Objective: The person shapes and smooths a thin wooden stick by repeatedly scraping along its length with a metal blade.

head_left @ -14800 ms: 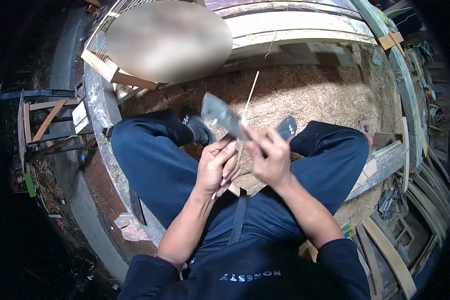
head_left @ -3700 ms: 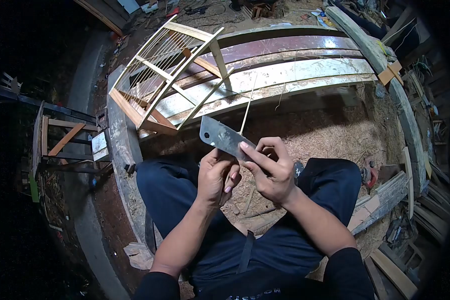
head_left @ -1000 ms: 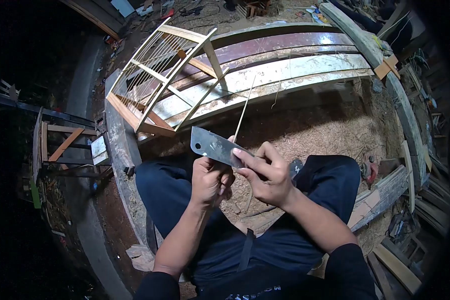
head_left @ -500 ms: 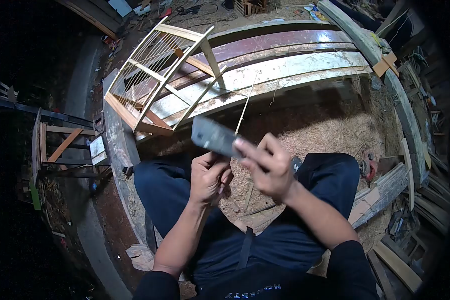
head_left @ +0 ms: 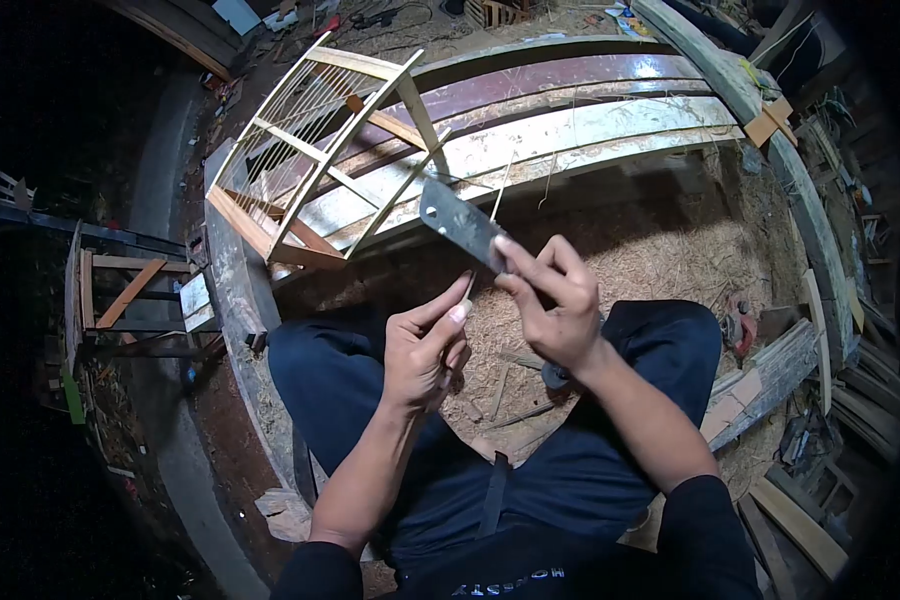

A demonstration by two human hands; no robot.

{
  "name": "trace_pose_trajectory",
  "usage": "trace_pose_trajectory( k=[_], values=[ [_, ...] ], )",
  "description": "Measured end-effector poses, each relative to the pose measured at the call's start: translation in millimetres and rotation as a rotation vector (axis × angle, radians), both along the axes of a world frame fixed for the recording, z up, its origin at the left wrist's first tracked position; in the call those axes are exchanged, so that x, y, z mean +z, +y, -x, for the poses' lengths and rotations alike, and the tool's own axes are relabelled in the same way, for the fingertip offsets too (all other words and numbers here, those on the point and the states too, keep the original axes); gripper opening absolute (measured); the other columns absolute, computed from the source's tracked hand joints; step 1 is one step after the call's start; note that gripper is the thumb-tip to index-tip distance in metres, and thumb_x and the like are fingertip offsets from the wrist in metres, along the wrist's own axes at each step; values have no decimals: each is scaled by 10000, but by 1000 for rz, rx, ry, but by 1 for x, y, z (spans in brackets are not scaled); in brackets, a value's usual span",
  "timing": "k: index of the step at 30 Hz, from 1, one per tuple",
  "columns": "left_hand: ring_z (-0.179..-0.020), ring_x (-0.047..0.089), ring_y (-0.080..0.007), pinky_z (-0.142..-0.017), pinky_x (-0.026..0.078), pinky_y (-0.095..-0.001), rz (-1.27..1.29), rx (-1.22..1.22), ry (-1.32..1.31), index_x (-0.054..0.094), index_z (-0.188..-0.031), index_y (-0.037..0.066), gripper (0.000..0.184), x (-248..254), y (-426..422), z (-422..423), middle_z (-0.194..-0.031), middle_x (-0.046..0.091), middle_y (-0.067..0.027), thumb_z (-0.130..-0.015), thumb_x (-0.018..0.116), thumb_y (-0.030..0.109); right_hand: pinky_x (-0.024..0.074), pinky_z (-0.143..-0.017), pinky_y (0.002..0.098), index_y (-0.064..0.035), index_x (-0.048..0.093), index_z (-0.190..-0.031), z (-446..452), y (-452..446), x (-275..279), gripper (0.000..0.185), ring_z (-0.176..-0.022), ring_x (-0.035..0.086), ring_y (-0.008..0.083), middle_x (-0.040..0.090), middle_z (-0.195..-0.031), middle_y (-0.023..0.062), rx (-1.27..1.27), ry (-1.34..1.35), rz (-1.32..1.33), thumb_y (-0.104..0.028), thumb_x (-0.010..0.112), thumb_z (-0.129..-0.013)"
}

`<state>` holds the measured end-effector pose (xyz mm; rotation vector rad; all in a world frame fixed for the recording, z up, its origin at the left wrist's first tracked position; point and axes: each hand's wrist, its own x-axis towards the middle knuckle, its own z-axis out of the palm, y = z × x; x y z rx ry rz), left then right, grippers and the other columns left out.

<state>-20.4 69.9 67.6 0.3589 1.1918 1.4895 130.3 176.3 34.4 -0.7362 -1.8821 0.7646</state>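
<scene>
My right hand [head_left: 560,305] grips a cleaver [head_left: 457,224] with a broad, dark, rectangular blade and a hole near its far end. The blade tilts up to the left and crosses a thin bamboo strip [head_left: 503,186]. My left hand [head_left: 422,352] pinches the near end of that strip between thumb and fingers. Past the blade, the strip points away toward the bench. The cleaver's handle is mostly hidden in my right hand. Beyond my hands, a wooden frame with thin parallel rods [head_left: 322,160] leans on the bench.
A plank bench [head_left: 590,128] with pale and reddish boards runs across in front. Wood shavings [head_left: 650,250] cover the ground between my knees and the bench. A thick beam [head_left: 812,225] borders the right side, with timber pieces [head_left: 800,535] beyond. Another wooden frame [head_left: 130,290] stands at left.
My right hand and the cleaver have moved slightly away and right, off my left hand. The left thumb and fingertips now show on the strip. The left hand has barely moved.
</scene>
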Motion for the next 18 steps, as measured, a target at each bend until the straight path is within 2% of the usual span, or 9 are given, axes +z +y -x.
trace_pose_trajectory(
  k=[2, 4, 7, 12, 15, 18],
  values=[
    [-510, 403, -47, -483, 327, -225, -60, -87, -39, 665, -1318, -44, 323, -12, -6, 11, -635, 512, 26, -1009, 640, 45, 422, -538, 330, -84, 750, -1253, 0, -17, 8, 453, -611, 476, 181, 521, -773, 96, 133, 1, -15, -22, 809, -808],
    [-509, 381, -48, -484, 318, -222, -99, -152, 21, 608, -1403, -24, 398, -11, -6, 16, -620, 489, 36, -1017, 643, 67, 421, -536, 330, -85, 751, -1252, 1, -22, 9, 458, -614, 481, 180, 519, -768, 99, 167, 38, 64, -5, 802, -804],
    [-491, 360, -50, -458, 300, -228, -50, -96, -58, 613, -1393, -35, 388, -3, -6, 7, -607, 481, 31, -1020, 630, 66, 413, -533, 324, -73, 744, -1263, -1, 4, 0, 479, -616, 480, 180, 465, -749, 85, -1, 13, 7, 13, 799, -795],
    [-493, 346, -44, -459, 289, -232, -119, -149, -80, 605, -1404, -31, 392, -10, -8, 16, -604, 459, 40, -1024, 624, 66, 411, -535, 330, -60, 749, -1245, -2, -16, 9, 476, -606, 450, 180, 458, -745, 81, 113, 43, -9, 7, 820, -779],
    [-486, 349, -42, -461, 289, -230, -91, -148, -75, 604, -1406, -29, 392, -6, -10, 11, -604, 467, 43, -1024, 620, 58, 399, -529, 327, -65, 748, -1250, -4, 12, -1, 468, -601, 450, 174, 499, -752, 89, -94, 10, -25, -27, 827, -790],
    [-494, 343, -39, -470, 291, -231, -91, -136, -93, 602, -1411, -25, 395, -3, -10, 9, -605, 450, 51, -1025, 621, 61, 393, -522, 327, -83, 750, -1260, -7, 10, 5, 471, -589, 432, 170, 490, -748, 86, -44, 5, -95, -40, 830, -798]
  ],
)
